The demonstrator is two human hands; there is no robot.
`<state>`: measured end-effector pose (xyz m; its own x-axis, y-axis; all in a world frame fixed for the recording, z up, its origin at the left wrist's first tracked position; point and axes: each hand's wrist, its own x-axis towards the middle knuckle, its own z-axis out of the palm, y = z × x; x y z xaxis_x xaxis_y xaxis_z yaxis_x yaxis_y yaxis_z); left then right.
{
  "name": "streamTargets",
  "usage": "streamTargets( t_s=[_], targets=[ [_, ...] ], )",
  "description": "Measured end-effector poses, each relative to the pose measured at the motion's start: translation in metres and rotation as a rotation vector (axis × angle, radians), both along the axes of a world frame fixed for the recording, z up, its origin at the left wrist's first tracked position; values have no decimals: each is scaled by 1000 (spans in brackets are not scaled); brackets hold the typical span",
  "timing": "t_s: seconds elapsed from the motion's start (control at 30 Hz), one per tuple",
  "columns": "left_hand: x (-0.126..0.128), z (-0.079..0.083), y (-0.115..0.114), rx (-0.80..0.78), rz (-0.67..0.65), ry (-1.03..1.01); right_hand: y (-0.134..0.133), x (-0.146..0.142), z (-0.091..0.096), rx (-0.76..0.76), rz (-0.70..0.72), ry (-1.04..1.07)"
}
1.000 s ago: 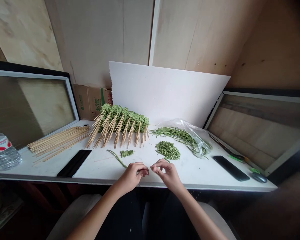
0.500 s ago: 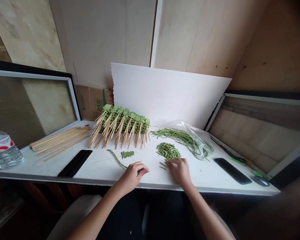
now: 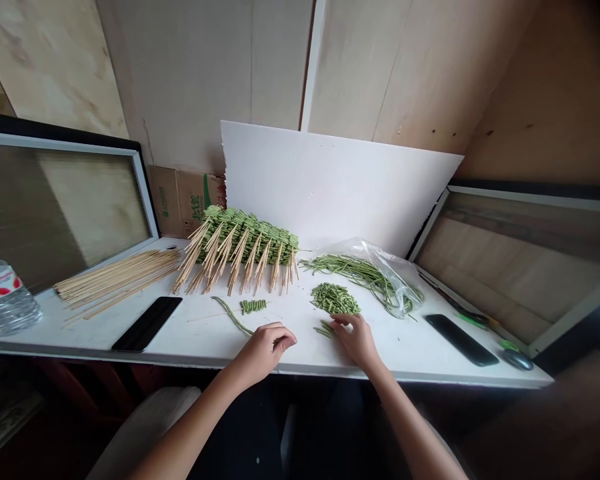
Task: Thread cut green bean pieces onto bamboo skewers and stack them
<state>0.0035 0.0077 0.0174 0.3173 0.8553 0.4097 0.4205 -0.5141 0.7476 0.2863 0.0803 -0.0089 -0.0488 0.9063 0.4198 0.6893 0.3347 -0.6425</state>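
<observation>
My left hand (image 3: pixel 271 345) is closed, thumb against curled fingers, low over the front of the table. A long green bean (image 3: pixel 230 315) runs from the left into this hand, which hides its near end. My right hand (image 3: pixel 354 335) pinches at the near edge of a heap of short cut bean pieces (image 3: pixel 336 298). Its fingertips are on a few loose bean pieces (image 3: pixel 323 328) lying side by side; they partly hide the piece between them. Farther back, a short row of bean pieces on a skewer (image 3: pixel 253 306) lies flat.
Stacked bean skewers (image 3: pixel 250 240) stand at the back, with bare wooden sticks (image 3: pixel 117 277) to their left. Long beans (image 3: pixel 353 268) lie partly under a clear plastic bag (image 3: pixel 390 267). Two phones (image 3: pixel 147 323), a water bottle (image 3: pixel 5 297) and a mouse (image 3: pixel 517 359) flank the work area.
The loose pieces by my right fingertips now lie closer together, and the right hand has shifted slightly left. My left hand keeps its pose. The whole view has shifted slightly.
</observation>
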Motion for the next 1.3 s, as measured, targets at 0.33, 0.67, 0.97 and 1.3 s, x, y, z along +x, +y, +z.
streamTargets(
  t_s=[0.33, 0.67, 0.97, 1.3],
  targets=[
    [-2, 3, 0, -27, -11, 9, 10, 31, 5, 113, -145, 18],
    [0, 3, -3, -77, -18, 59, 11, 24, -8, 146, -3, -239],
    [0, 1, -1, -60, -20, 61, 2, 26, 1, 108, 27, -396],
    [-2, 0, 0, -28, -5, 56, -7, 25, 19, 23, 65, -374]
  ],
)
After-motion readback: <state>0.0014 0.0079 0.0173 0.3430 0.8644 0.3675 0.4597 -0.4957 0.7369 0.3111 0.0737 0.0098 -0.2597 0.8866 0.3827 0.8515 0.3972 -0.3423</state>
